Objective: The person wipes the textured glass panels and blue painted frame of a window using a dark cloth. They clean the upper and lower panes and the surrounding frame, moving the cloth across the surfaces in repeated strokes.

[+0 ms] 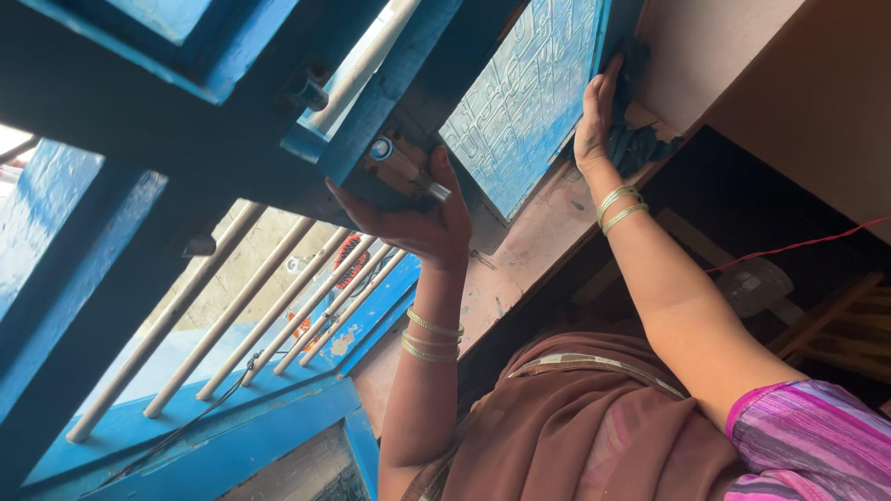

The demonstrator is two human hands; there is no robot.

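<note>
My left hand (418, 223) grips the edge of a blue wooden window shutter (399, 93), just under a small metal bolt latch (404, 167). My right hand (594, 107) reaches higher and presses a dark cloth (640, 139) against the edge of a patterned blue glass pane (524, 93) where it meets the pinkish wall. Thin bangles sit on both wrists. A brown drape and a purple striped sleeve cover my body at the bottom right.
Pale round window bars (278, 297) run across the opening in a blue frame (186, 427). A pinkish sill (520, 250) lies below the pane. A red wire (798, 246) and wooden furniture (835, 325) are at the right.
</note>
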